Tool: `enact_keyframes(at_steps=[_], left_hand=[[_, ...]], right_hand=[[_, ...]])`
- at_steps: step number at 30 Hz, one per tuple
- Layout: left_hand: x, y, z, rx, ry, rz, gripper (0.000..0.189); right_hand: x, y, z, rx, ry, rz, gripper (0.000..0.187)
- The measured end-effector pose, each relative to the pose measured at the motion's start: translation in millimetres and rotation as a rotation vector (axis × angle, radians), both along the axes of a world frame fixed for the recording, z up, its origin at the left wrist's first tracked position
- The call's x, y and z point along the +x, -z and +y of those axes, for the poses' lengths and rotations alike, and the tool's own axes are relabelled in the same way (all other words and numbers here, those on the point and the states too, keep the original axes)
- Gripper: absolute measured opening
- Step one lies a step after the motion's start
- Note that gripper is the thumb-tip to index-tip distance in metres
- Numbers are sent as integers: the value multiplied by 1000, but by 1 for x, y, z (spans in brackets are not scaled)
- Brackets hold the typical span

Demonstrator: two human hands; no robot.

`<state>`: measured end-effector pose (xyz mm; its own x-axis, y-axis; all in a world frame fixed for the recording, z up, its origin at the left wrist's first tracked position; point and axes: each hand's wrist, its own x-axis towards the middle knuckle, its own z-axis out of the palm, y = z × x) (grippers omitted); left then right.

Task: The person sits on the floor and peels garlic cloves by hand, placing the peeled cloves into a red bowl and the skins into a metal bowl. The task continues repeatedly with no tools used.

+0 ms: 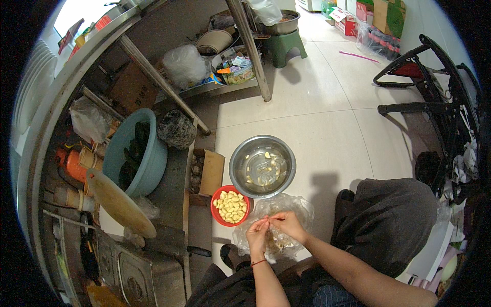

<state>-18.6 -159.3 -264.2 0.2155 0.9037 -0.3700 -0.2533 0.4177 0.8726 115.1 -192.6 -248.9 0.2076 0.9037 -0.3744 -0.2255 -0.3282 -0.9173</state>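
Note:
The fingertips of my left hand (257,233) and my right hand (288,225) meet in a pinch. Between them is a small thing, mostly covered by the fingers, which looks like a garlic clove. Below both hands a clear plastic bag (303,209) is spread on the floor, with loose garlic skins (279,245) on it. A red bowl (213,215) full of peeled garlic cloves (231,207) stands just left of the bag. Behind it, a steel basin (236,178) holds some water and several cloves (267,155).
To the left, a low metal shelf (172,207) carries a blue-green tub (157,165) of dark green vegetables. An open cardboard box (213,172) stands beside it. A shelf leg (257,65) and a green stool (284,48) are farther back. A black folding chair (425,107) is at right.

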Motion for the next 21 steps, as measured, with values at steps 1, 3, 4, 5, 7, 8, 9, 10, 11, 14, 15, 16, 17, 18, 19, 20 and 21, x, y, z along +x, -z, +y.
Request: enact_keyframes(at_steps=[1, 3, 4, 5, 7, 8, 9, 10, 11, 14, 15, 16, 17, 18, 19, 20, 21], left_hand=[[1, 0, 0, -1, -1, 12, 12], [4, -4, 0, -4, -1, 38, 13], [5, -6, -1, 11, 4, 56, 13], [5, -7, -1, 26, 6, 77, 13], [4, -8, 0, 56, 19, 118, 13], [3, -8, 1, 70, 31, 138, 13], [2, -8, 2, 84, 43, 158, 13], [2, -8, 2, 48, 28, 123, 13], [3, -12, 1, 11, 13, 88, 13], [6, -22, 1, -19, -18, 35, 12], [6, -24, 1, -16, -27, 26, 12], [5, -23, 1, -17, -23, 43, 12], [4, -20, 1, -18, -19, 61, 12], [3, -18, 1, -19, -16, 79, 11], [2, -16, 1, -13, -12, 73, 11], [1, -16, 1, -8, -7, 66, 11], [1, -16, 1, -4, -2, 59, 11]], right_hand=[[0, 1, 0, 20, 0, -28, 15], [2, 2, 0, 61, 1, -83, 15], [3, 3, -1, 98, 6, -112, 15], [2, 1, -1, 135, 8, -139, 16], [-1, -4, -1, 195, 41, -164, 16], [-3, -6, -1, 216, 72, -162, 16], [-4, -8, -1, 237, 104, -161, 15], [-4, -10, -1, 242, 68, -247, 14], [-3, -11, -2, 247, 32, -334, 14], [0, -17, -2, 279, -36, -493, 12], [1, -20, -3, 293, -52, -530, 12], [1, -22, -3, 293, -55, -527, 11], [1, -24, -3, 294, -59, -524, 11], [1, -25, -3, 294, -62, -522, 11], [1, -25, -3, 337, -66, -562, 11], [2, -24, -2, 380, -69, -604, 11], [3, -23, -2, 422, -73, -645, 11]])
